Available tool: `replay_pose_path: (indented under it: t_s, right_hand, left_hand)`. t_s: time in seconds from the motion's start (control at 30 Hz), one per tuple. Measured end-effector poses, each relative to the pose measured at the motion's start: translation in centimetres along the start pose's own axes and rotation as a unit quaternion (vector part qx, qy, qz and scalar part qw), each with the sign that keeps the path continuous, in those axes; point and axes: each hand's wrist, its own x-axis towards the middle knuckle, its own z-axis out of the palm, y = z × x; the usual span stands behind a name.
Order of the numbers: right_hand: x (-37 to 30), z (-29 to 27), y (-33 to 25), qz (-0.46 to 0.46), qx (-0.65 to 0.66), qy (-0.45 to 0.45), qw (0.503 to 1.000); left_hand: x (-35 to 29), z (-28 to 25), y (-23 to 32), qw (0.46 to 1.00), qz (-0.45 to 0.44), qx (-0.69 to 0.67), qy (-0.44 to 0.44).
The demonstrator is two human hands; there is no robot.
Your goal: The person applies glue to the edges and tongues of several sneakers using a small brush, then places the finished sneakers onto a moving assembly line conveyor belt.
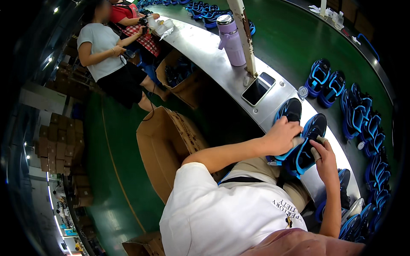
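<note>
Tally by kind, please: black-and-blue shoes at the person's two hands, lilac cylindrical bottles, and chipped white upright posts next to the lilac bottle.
Black-and-blue shoes at the left hand and right hand: 2
Lilac cylindrical bottle: 1
Chipped white post: 1
Total: 4

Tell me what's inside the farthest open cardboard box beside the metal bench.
Blue and dark shoes show inside the cardboard box. They cover its bottom, so whatever lies beneath them cannot be seen.

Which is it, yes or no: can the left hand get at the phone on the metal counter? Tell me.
Probably yes: the phone lies nearby on the counter, and nothing seems to block the left hand, though it would first have to leave the shoe beneath it.
</note>
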Motion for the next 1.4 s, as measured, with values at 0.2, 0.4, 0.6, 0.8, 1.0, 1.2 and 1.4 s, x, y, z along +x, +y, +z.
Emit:
replay_pose_path:
  t_s: [0.2,0.4,0.6,0.8,1.0,1.2,1.4]
  right_hand:
    - [-0.5,-1.1,0.4,-0.085,-0.116,0.022,0.989]
    - [-1.3,-0.2,0.9,-0.065,-0.161,0.082,0.981]
    - [-1.5,-1.1,2.0,-0.092,-0.017,0.017,0.995]
    - [-1.3,-1.7,0.8,-0.023,-0.1,0.021,0.994]
    - [-2.6,-0.4,1.8,-0.041,-0.112,0.087,0.989]
    - [-2.0,-2.3,1.1,-0.036,-0.023,-0.01,0.999]
    - [-2.8,-0.9,2.7,-0.037,-0.126,0.091,0.987]
  left_hand:
    - [-0.9,2.4,0.2,0.987,0.03,0.039,0.154]
    - [-1.5,2.7,-0.2,0.98,0.006,-0.04,0.196]
    - [-1.4,1.6,0.1,0.986,0.039,-0.042,0.159]
    - [-1.6,1.3,-0.9,0.99,0.082,-0.041,0.109]
    - [-1.7,1.8,-0.4,0.991,0.056,-0.083,0.09]
    - [-1.7,1.1,0.8,0.985,0.052,-0.106,0.123]
    - [-1.8,1.2,-0.2,0.985,0.119,-0.1,0.079]
